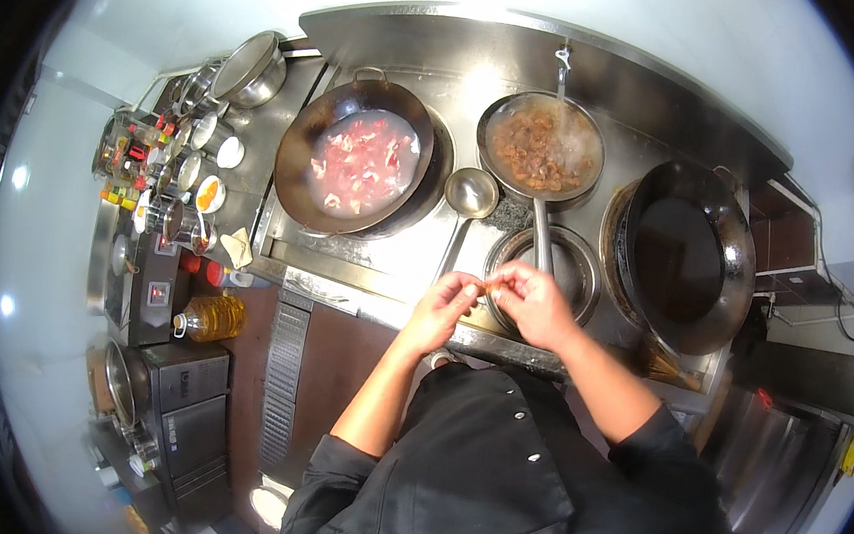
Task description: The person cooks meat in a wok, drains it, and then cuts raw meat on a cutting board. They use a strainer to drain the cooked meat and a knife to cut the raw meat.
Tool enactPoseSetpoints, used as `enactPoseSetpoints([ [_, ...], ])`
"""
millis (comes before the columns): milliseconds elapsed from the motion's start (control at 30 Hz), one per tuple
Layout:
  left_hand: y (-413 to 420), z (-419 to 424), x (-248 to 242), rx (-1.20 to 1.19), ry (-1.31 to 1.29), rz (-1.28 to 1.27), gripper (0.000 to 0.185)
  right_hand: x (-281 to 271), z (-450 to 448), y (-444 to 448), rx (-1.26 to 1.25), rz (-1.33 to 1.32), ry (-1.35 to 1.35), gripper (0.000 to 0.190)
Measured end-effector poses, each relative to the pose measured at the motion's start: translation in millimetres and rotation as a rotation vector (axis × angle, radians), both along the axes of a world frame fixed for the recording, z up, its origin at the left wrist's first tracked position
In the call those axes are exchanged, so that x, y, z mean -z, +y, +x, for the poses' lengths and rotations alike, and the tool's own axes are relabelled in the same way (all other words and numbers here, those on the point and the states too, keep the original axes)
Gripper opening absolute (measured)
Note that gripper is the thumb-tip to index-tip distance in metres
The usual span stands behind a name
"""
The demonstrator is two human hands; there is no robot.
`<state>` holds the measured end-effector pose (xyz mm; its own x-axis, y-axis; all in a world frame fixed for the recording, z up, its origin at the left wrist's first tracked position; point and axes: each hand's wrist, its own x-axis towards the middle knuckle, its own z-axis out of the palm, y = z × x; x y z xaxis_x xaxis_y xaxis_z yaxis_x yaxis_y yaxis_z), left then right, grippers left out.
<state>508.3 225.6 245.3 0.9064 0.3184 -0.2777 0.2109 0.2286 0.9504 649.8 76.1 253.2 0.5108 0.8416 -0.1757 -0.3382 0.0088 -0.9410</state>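
My left hand (450, 305) and my right hand (533, 305) meet over the front of the stove. Between their fingertips they pinch a small reddish-brown piece (489, 288), apparently food, partly hidden by the fingers. Beyond them sits a frying pan (543, 201) of browned chunks (538, 148), with steam over it and its handle pointing at my right hand. A steel ladle (472, 193) rests on the stovetop, its handle running towards my left hand. Left of it, a large wok (296, 159) holds pink meat pieces (360, 156) in cloudy liquid.
A dark, empty-looking wok (726, 290) leans at the right, near a bamboo brush (663, 368). A tap (562, 67) hangs above the frying pan. Seasoning pots (211, 137) and a folded cloth (237, 247) crowd the left counter; an oil jug (216, 318) stands lower down.
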Motion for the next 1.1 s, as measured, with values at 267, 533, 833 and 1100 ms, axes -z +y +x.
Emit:
enactPoseSetpoints([
  [267,-18,-8,-2,0.346,0.111,0.531,0.028,7,-30,-35,-0.007,-0.187,-0.706,0.005],
  [533,3,-59,-6,0.170,0.086,0.283,0.021,-17,64,-37,0.455,-0.293,-0.819,0.006],
  [833,4,-83,6,-0.154,0.107,-0.203,0.019,-20,120,24,0.491,-0.324,-1.031,0.051],
  [1100,-10,-78,-27,-0.085,0.140,-0.355,0.019,-30,-54,0,-0.260,-0.031,-0.903,0.020],
])
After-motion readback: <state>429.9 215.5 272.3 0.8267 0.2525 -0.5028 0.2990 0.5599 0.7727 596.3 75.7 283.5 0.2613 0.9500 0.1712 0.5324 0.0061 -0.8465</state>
